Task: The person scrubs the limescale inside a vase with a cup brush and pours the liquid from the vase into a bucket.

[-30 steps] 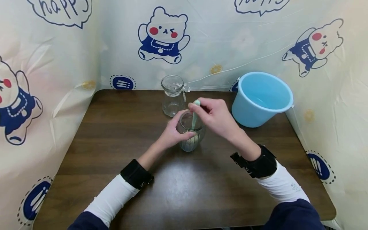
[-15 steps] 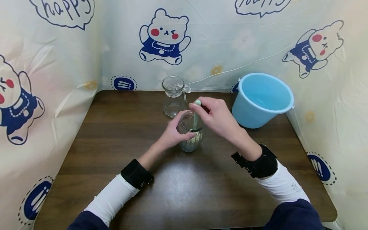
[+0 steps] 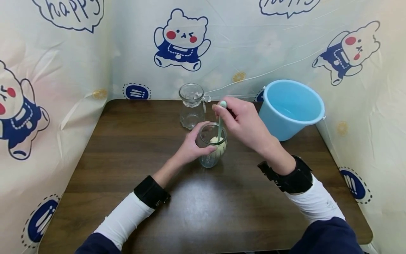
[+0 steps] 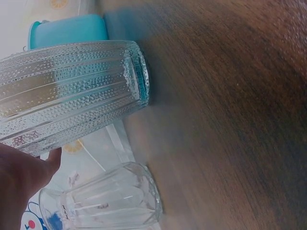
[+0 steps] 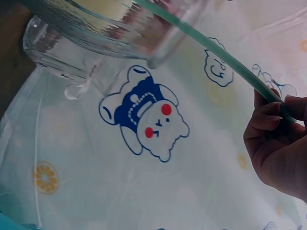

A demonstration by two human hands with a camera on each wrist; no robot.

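Observation:
A clear ribbed glass [image 3: 208, 162] stands near the middle of the table, its textured wall [image 4: 91, 88] filling much of the left wrist view. My left hand [image 3: 191, 146] grips it round the side, thumb in front and fingers behind. Above its mouth, my right hand [image 3: 243, 123] pinches the green handle [image 5: 225, 56] of a sponge cup brush [image 3: 220, 125]. The pale yellow sponge head [image 3: 217, 141] is inside the glass, just below the rim. Part of the handle's end is hidden by my fingers.
Behind the glass stands a clear glass carafe [image 3: 191, 118] with a ribbon at its neck. A light blue bucket [image 3: 279, 128] sits at the back right of the brown wooden table [image 3: 196, 218]. Printed sheeting [image 3: 253, 42] hangs close around the table's back and sides.
My right hand has risen and shifted a little right, drawing the cup brush upward. Its sponge head has come up from deeper in the glass. My left hand stays put on the glass.

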